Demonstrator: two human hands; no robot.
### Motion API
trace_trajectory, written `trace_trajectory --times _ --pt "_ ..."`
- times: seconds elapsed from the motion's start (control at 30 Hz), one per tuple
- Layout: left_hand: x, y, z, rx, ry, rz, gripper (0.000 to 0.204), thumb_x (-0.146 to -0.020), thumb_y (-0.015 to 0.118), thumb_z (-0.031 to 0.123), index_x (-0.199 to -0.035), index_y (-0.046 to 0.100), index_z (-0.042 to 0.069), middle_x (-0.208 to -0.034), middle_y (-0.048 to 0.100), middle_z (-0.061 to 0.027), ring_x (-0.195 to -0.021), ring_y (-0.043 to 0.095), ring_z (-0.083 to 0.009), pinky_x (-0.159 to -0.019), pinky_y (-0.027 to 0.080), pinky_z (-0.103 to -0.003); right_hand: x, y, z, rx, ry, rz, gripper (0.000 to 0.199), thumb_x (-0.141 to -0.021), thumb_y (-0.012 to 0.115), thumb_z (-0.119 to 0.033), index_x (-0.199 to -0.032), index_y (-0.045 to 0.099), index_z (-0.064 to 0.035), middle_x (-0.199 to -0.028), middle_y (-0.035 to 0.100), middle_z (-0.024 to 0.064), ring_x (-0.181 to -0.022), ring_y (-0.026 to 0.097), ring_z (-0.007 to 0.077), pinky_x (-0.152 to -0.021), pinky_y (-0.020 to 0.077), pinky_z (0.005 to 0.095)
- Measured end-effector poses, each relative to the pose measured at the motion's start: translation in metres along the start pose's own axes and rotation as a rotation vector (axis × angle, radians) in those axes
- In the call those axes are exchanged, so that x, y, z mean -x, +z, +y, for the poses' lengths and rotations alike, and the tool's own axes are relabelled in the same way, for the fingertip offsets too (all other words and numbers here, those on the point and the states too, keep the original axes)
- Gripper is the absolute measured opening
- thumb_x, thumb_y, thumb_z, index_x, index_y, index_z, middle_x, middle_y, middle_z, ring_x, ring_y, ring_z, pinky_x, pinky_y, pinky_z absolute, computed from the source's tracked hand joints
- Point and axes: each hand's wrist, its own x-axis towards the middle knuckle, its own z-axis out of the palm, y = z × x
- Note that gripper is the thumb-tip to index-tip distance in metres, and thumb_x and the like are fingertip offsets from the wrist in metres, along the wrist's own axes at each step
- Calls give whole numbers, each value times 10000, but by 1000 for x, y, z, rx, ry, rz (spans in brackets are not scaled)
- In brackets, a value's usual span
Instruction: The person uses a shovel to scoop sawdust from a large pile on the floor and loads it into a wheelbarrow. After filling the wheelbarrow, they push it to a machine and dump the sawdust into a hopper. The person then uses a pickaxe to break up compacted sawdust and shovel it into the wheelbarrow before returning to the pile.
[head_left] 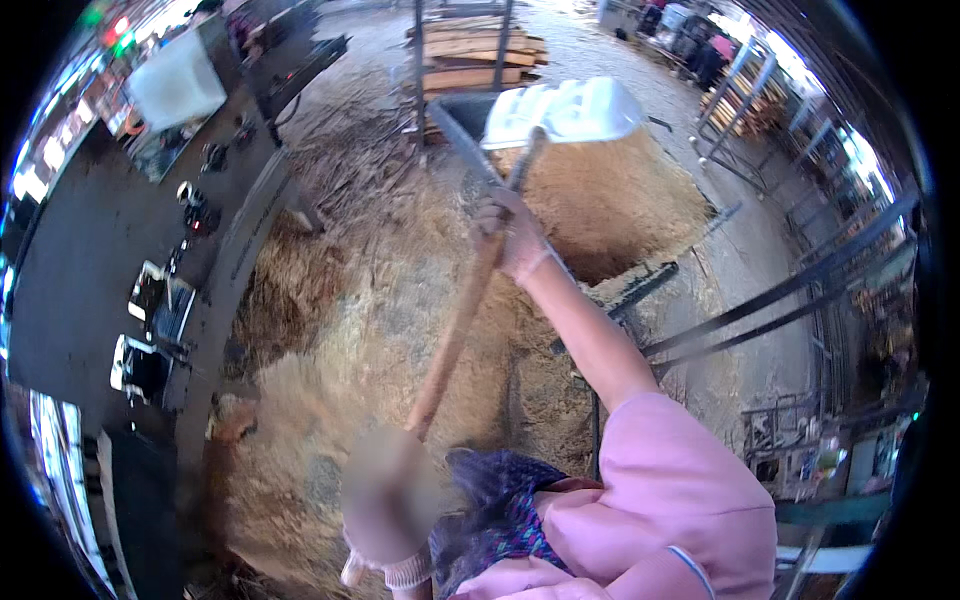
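Observation:
A shovel with a long wooden shaft slants from lower left to upper right. Its far end meets a white ribbed plastic scoop, which is over a dark metal cart heaped with brown sawdust. My right hand, gloved, is wrapped round the upper shaft with the arm stretched forward. Low in the picture, my left hand, in a glove with a knit cuff, is closed at the shaft's near end; a blurred patch covers most of its fingers. What the scoop carries is hidden.
Loose sawdust covers the floor before me. Stacked boards stand behind the cart. A long dark machine housing runs along the left. Metal bars and a rack of wood are on the right.

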Motion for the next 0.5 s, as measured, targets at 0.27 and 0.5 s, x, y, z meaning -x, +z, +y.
trace_trajectory --times 0.27,0.5 --pt "58 126 -38 389 -281 -382 279 -822 663 237 -1074 620 127 -931 679 -152 -878 672 -365 -753 529 -505 18 -74 20 332 220 -119 312 -1049 490 -292 -745 445 -238 -650 426 -90 -579 438 95 -570 406 281" --pt "208 161 -62 616 -512 -576 336 -795 704 300 -1095 709 149 -1041 725 -137 -998 696 -354 -853 556 -465 74 -2 157 768 403 6 250 -994 583 -365 -942 595 -121 -866 634 50 -755 631 238 -811 558 460"
